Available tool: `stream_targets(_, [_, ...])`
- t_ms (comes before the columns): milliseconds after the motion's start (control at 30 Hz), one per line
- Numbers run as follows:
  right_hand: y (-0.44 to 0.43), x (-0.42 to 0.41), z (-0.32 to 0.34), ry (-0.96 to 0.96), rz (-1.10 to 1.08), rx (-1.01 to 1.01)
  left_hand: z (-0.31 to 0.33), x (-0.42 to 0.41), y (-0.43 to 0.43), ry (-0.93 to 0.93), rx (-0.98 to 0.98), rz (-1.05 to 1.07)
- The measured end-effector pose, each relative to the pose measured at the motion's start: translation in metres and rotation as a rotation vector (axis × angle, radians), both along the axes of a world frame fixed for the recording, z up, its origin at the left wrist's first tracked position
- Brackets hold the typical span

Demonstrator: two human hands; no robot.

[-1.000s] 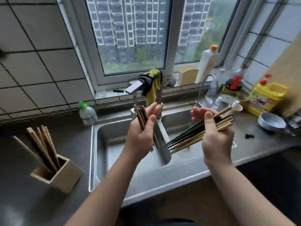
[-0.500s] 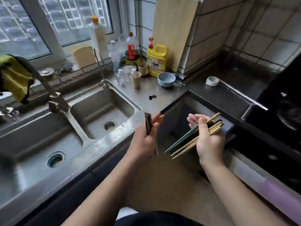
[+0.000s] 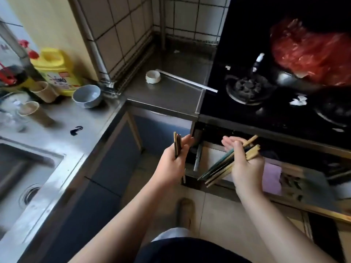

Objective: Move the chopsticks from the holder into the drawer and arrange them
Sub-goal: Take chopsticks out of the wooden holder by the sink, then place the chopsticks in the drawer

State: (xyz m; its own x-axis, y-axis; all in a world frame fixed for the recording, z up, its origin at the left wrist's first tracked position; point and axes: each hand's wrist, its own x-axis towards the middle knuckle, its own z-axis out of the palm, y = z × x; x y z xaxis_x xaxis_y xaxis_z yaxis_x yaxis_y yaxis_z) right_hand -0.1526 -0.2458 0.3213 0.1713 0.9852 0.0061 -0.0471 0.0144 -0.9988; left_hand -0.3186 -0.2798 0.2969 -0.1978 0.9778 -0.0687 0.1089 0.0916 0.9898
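Observation:
My left hand grips a small bundle of dark and wooden chopsticks, held nearly upright just left of the open drawer. My right hand holds a larger fan of wooden and dark green chopsticks slanting down to the left, above the drawer's left end. The drawer is pulled out under the black stove and holds a lilac cloth and some dark utensils. The chopstick holder is out of view.
A steel counter with a sink lies at left, carrying a grey bowl, paper cups, a yellow bottle and a black hook. The black stove with a burner and a red bag is at right. My foot stands on the tiled floor.
The view has swung right from the sink and window to the stove corner. Both hands, still gripping their chopsticks, now sit at the open drawer; the holder has left the view.

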Motion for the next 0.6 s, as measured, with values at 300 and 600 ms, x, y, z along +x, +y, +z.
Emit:
stream_targets(300, [0.091, 0.088, -0.025, -0.150, -0.189, -0.089, -0.032, 0.079, 0.133, -0.016, -0.117, -0.280])
stream_targets(600, [0.145, 0.151, -0.085, -0.367, -0.384, -0.367, -0.099, 0.145, 0.205, -0.012, -0.280, -0.427])
